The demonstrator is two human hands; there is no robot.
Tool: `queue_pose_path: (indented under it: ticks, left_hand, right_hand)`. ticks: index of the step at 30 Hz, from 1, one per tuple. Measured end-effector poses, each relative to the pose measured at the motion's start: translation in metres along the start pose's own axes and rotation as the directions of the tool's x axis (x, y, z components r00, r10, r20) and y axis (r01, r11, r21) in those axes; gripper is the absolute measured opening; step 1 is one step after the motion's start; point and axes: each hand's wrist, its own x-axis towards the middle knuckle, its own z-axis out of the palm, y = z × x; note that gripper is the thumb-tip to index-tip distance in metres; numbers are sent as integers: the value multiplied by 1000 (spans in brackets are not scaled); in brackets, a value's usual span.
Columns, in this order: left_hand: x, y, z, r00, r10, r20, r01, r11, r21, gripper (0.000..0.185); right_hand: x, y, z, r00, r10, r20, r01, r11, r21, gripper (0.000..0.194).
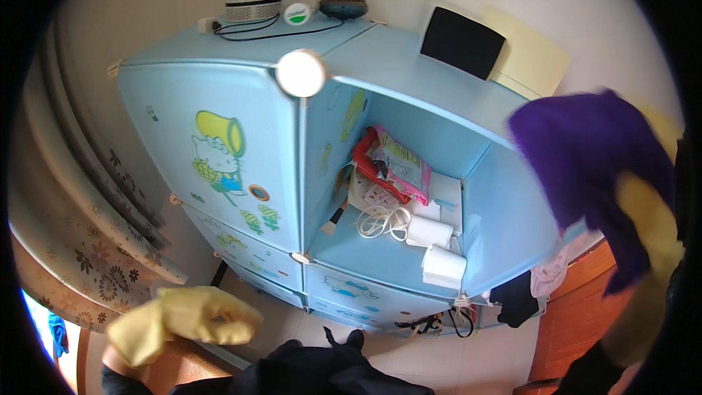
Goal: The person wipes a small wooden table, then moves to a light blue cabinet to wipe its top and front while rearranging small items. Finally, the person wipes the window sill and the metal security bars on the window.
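Note:
My right hand (650, 219), in a yellow rubber glove, grips a purple cloth (576, 159) at the right, beside the side wall of a light blue plastic modular cabinet (258, 120). Blurring hides some of its fingers. At the lower left is my left hand (203, 315) in a matching glove. Its fingers curl loosely around a small gap, holding nothing. Before me, an open compartment (373, 247) holds a pink plastic packet (406, 162), a red item (366, 156), a brush (334, 219), a coiled white cable (381, 222) and white boxy items (430, 230).
On the cabinet top stand a white-and-black device (254, 0) with a cable, a round container (298, 13), a dark lidded pot (344, 4) and a leaning black panel (462, 42). A flowered curtain (93, 252) hangs left. Dark straps (433, 322) and clothing (515, 299) hang low.

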Motion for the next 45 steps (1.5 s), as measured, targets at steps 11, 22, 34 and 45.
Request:
queue_pose_path:
  ticks: [11,22,34,45]
  left_hand:
    - [3,-202,134,944,-145,-297,-63,804,-591,13]
    - [20,-222,127,875,-405,-267,271,865,-423,38]
    - [47,-232,154,632,-374,-679,-105,826,-553,59]
    - [82,-21,94,812,-179,-556,-75,912,-403,36]
  right_hand:
    - [-54,4,183,954,159,255,-252,887,387,30]
    - [-6,72,313,953,227,199,-197,967,-161,37]
    - [133,75,378,998,56,18,-55,996,-64,34]
    - [86,28,358,976,-132,171,111,986,122,27]
